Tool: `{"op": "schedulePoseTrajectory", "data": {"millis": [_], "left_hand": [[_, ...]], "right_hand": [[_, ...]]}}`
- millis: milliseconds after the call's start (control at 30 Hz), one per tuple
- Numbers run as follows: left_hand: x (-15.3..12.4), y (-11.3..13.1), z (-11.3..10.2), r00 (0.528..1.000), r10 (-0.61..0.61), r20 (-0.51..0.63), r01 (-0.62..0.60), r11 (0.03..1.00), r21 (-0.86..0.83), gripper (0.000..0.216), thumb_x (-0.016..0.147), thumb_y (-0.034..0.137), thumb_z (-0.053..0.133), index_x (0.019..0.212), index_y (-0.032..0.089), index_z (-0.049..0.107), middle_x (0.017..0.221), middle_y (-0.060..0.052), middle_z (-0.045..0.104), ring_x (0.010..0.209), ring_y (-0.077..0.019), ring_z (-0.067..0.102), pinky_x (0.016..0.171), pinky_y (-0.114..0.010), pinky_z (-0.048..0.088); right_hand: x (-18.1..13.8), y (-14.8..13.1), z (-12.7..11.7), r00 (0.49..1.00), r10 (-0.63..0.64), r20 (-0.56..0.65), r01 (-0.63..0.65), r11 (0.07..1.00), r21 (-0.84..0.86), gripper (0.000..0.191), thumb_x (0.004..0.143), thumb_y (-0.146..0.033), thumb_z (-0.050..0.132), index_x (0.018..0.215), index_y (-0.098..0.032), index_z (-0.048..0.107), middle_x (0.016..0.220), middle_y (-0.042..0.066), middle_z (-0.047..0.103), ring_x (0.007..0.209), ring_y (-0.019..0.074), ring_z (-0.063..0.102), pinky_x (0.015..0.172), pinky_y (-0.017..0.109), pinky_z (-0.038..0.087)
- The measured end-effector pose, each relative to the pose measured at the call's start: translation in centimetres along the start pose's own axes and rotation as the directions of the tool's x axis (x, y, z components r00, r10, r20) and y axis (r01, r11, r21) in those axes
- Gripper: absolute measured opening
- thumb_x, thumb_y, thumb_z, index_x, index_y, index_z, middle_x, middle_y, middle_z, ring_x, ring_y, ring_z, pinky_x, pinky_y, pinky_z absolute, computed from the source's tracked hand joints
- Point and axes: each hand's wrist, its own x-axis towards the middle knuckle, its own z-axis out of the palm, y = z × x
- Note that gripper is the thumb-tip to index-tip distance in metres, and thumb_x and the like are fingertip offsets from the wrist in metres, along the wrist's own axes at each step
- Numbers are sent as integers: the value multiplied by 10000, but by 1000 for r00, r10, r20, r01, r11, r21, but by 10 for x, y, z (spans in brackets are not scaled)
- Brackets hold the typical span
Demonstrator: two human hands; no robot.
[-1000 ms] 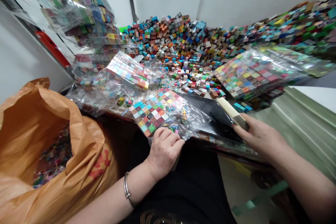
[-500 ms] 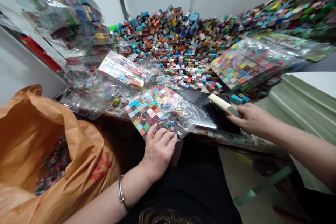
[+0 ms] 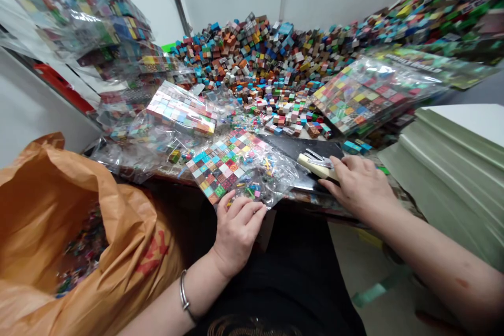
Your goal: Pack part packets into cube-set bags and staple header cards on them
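Note:
A clear plastic bag (image 3: 220,168) lies near the table's front edge, with a flat block of small patterned cubes and loose small coloured pieces inside. The fingers of my left hand (image 3: 238,226) are curled over its near edge, holding it; their undersides are hidden. My right hand (image 3: 358,184) is closed around a cream stapler (image 3: 321,168) with a metal strip on top. It is held over a black board (image 3: 295,147), just right of the bag.
Behind is a large heap of loose coloured cubes (image 3: 260,63). Filled clear packs (image 3: 98,26) are stacked at left, and another pack (image 3: 358,94) lies at right. An orange sack (image 3: 129,210) stands at lower left. Pale green sheeting (image 3: 437,168) is at right.
My right hand has moved left with the stapler, closer to the bag, and turned it so that its metal strip shows. My left hand stays on the bag's edge.

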Motion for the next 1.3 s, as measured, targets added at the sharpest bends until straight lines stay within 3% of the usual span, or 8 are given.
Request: {"op": "schedulePoseTrajectory", "data": {"millis": [67,167,267,367,700,800,1000,1300], "left_hand": [[-1,1,0,1000,-11,-13,11,1000,-7,208,796,107,557,969,209,610,926,21,675,907,-159,551,976,-430,252],[-3,2,0,1000,-20,-23,20,1000,-22,230,797,110,556,998,212,604,943,18,674,927,-170,545,975,-437,254],[-4,2,-1,999,-9,-32,8,999,-33,240,795,114,560,1012,209,600,946,14,675,922,-173,545,968,-439,262],[-4,1,-1,999,1,-41,-3,999,-38,227,802,130,557,1009,213,603,938,11,678,923,-172,546,969,-442,257],[-19,12,-20,993,-78,-86,70,993,-92,291,732,216,647,1014,173,588,945,-81,645,873,-207,557,794,-377,400],[-32,18,-25,994,-24,104,57,944,-326,98,773,238,593,791,142,603,658,-32,612,613,-136,546,589,-258,421],[-35,24,-4,741,-271,615,643,552,-531,288,830,361,485,1035,185,587,832,-44,641,666,-135,575,637,-239,453],[-48,20,18,548,-434,715,824,134,-551,554,767,421,554,1245,197,385,1136,-130,528,881,-201,576,723,-316,471]], "right_hand": [[-14,-19,-7,1000,-19,9,15,944,328,309,833,-371,426,962,-132,575,922,151,545,893,296,498,766,408,399],[-37,-56,-10,926,-96,366,-269,512,815,348,848,-479,366,949,-200,547,722,48,572,647,178,545,612,311,444],[-44,-86,1,783,-179,596,-599,44,800,396,809,-561,394,853,-185,510,554,-22,482,477,111,460,464,245,403],[-35,-98,15,797,-182,576,-604,-216,767,370,771,-540,487,746,-170,492,549,-51,420,443,69,405,391,191,340],[-26,-98,25,803,-159,574,-595,-240,767,296,734,-442,588,763,-149,558,551,-59,453,410,34,393,362,157,235],[-26,-98,25,796,-157,585,-605,-244,758,291,719,-433,612,738,-150,550,548,-57,464,413,34,396,374,159,231],[-25,-100,28,789,-163,593,-613,-276,740,317,706,-441,633,661,-160,493,523,-59,464,411,38,378,393,170,231],[-30,-93,21,792,-243,560,-609,-363,705,286,766,-430,569,903,-184,615,766,-3,520,568,69,435,440,171,284]]}}
